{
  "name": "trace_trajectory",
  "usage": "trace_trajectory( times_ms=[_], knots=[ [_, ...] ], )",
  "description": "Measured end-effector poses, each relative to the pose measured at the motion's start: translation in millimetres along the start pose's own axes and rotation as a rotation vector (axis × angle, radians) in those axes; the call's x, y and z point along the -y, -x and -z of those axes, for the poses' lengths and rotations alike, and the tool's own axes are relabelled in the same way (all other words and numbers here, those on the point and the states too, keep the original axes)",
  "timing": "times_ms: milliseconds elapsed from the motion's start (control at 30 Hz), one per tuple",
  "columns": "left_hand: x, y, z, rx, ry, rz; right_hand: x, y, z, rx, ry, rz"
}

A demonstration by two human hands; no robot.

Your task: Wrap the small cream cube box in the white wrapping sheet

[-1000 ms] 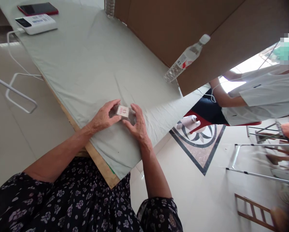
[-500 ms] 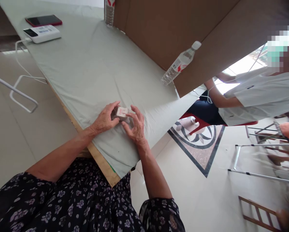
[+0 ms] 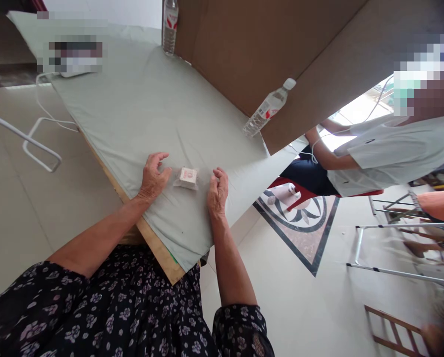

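A small white block-like packet with red print in clear plastic wrapping lies on the cloth-covered table, near its front corner. To its left, my left hand is open, thumb and fingers curved apart and facing the packet. My right hand is on the other side, its fingers loosely bent and holding nothing. Neither hand touches the packet; a gap shows on both sides. What exactly the wrapping contains I cannot make out.
A water bottle stands by a large brown cardboard panel; another bottle is at its far end. A white device with a cable sits at the back left. A person in a white shirt sits at the right.
Both hands have let go of the wrapped packet and moved apart, left hand to the left, right hand to the right. The packet now rests on the cloth. The view has shifted slightly.
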State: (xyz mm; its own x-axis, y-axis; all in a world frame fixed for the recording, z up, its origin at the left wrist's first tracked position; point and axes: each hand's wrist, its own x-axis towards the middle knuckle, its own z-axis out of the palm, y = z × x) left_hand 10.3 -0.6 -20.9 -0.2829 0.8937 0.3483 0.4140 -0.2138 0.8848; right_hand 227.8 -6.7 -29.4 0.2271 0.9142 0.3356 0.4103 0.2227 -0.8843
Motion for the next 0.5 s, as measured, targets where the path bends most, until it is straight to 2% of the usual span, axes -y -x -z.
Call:
trace_trajectory(
  times_ms=[300, 500],
  knots=[
    [10, -2, -5.8, -0.012, -0.073, -0.053, -3, -3, -4, -0.063, -0.005, -0.064],
    [15, -2, -7.2, -0.003, -0.090, -0.075, -6, -3, -5, -0.051, 0.007, -0.086]
  ],
)
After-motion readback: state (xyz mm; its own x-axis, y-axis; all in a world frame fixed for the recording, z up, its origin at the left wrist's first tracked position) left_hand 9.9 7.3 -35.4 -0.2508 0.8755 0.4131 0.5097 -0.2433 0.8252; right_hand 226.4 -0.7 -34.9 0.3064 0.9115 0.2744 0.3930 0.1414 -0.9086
